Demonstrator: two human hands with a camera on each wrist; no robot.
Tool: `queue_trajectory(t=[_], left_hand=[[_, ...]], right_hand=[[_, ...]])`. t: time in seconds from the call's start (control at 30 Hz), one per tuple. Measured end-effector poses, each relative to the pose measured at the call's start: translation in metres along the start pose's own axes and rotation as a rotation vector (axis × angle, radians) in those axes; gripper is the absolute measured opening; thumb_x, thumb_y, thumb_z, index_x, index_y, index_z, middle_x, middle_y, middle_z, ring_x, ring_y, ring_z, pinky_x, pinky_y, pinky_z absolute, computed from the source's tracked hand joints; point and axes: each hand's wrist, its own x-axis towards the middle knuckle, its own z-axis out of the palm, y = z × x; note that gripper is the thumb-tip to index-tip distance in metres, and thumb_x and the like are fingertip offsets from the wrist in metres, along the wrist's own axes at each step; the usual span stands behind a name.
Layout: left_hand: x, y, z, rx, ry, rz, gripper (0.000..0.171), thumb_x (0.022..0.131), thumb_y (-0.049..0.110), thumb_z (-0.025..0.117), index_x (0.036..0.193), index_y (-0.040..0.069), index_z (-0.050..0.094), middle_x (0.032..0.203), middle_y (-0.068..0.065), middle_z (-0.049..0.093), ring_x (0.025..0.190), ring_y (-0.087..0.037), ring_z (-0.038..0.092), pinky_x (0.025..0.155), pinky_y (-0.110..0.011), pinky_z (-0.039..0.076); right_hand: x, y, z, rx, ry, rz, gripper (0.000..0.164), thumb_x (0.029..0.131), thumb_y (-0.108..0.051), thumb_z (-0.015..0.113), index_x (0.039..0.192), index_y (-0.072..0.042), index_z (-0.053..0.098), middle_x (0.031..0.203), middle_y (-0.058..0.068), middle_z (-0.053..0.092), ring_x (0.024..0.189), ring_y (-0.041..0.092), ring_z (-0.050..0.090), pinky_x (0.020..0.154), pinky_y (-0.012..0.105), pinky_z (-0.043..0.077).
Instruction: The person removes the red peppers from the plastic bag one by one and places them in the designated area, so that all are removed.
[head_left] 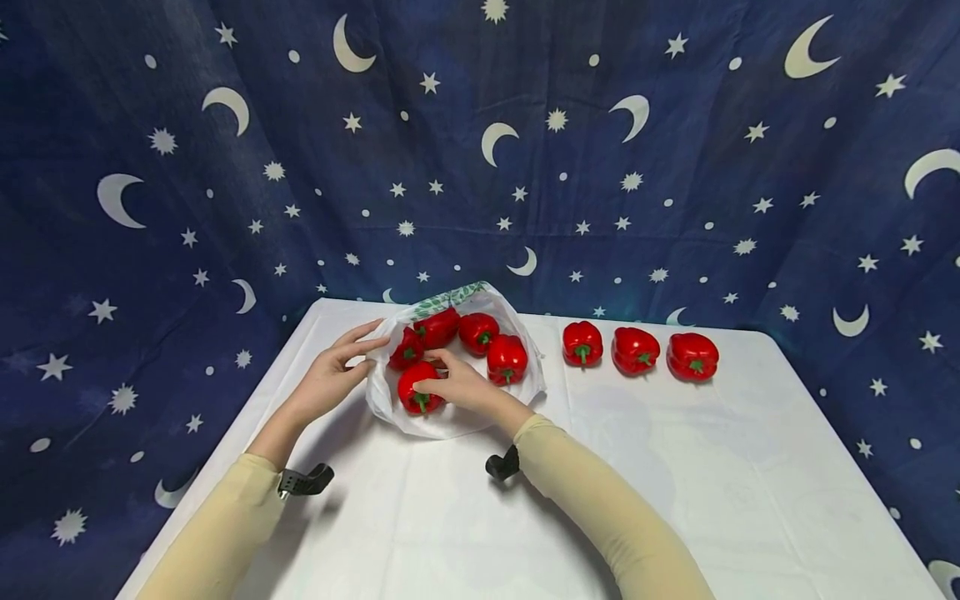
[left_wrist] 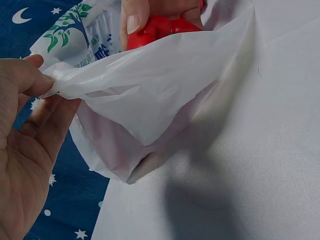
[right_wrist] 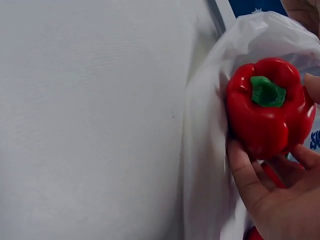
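A white plastic bag [head_left: 530,367] with green leaf print lies with its mouth spread on the table. My left hand [head_left: 330,379] pinches the bag's left rim between thumb and fingers, as the left wrist view shows. Inside the bag's mouth, my right hand [head_left: 467,387] grips a red bell pepper [right_wrist: 267,120] with a green stem, its fingers curled underneath. Several other red peppers sit in the bag, among them one at the right side [head_left: 507,360] and one at the back [head_left: 478,332].
To the right of the bag, three red bell peppers stand in a row: a left one [head_left: 582,344], a middle one [head_left: 635,351] and a right one [head_left: 692,357]. A white cloth covers the table [head_left: 712,483]. Behind hangs a dark blue curtain [head_left: 450,150] with moons and stars.
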Motion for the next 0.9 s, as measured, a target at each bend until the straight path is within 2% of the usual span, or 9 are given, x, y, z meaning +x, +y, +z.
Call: queue_trajectory(t=[0.2, 0.37, 0.5, 0.67, 0.9], left_hand=[[0.001, -0.001, 0.001, -0.007, 0.006, -0.008, 0.039, 0.098, -0.006, 0.059, 0.137, -0.001, 0.064, 0.159, -0.007, 0.041, 0.148, -0.028, 0.032, 0.098, -0.014, 0.040], [0.001, 0.000, 0.001, -0.008, 0.006, -0.017, 0.039, 0.098, -0.005, 0.059, 0.137, -0.001, 0.064, 0.159, -0.007, 0.041, 0.148, -0.029, 0.032, 0.098, -0.014, 0.040], [0.001, 0.001, 0.001, -0.005, 0.004, -0.023, 0.039, 0.098, -0.004, 0.059, 0.137, -0.001, 0.064, 0.159, -0.007, 0.041, 0.149, -0.029, 0.030, 0.098, -0.012, 0.037], [0.000, 0.001, 0.000, -0.006, 0.001, -0.031, 0.039, 0.098, -0.005, 0.059, 0.137, -0.002, 0.064, 0.159, -0.009, 0.040, 0.149, -0.030, 0.030, 0.098, -0.012, 0.038], [0.000, 0.001, 0.000, -0.012, -0.004, -0.032, 0.039, 0.099, -0.005, 0.058, 0.137, -0.001, 0.063, 0.160, -0.008, 0.039, 0.149, -0.030, 0.030, 0.098, -0.011, 0.038]], right_hand=[[0.005, -0.002, -0.006, 0.117, -0.054, 0.068, 0.076, 0.090, -0.036, 0.077, 0.154, -0.015, 0.043, 0.150, 0.008, 0.047, 0.133, 0.028, 0.049, 0.092, 0.041, 0.055], [0.004, -0.011, -0.008, 0.172, -0.070, 0.193, 0.084, 0.086, -0.041, 0.081, 0.156, -0.015, 0.041, 0.148, 0.011, 0.046, 0.121, 0.028, 0.054, 0.081, 0.042, 0.059], [0.004, -0.018, -0.007, 0.254, -0.055, 0.261, 0.087, 0.084, -0.042, 0.083, 0.155, -0.013, 0.041, 0.150, 0.012, 0.043, 0.122, 0.031, 0.053, 0.080, 0.047, 0.059], [0.004, -0.019, -0.001, 0.348, -0.059, 0.269, 0.086, 0.086, -0.031, 0.083, 0.156, -0.010, 0.039, 0.148, 0.012, 0.043, 0.122, 0.031, 0.053, 0.083, 0.050, 0.058], [0.002, -0.018, 0.003, 0.370, -0.041, 0.252, 0.082, 0.085, -0.023, 0.083, 0.155, -0.012, 0.041, 0.144, 0.014, 0.044, 0.119, 0.031, 0.054, 0.085, 0.051, 0.057]])
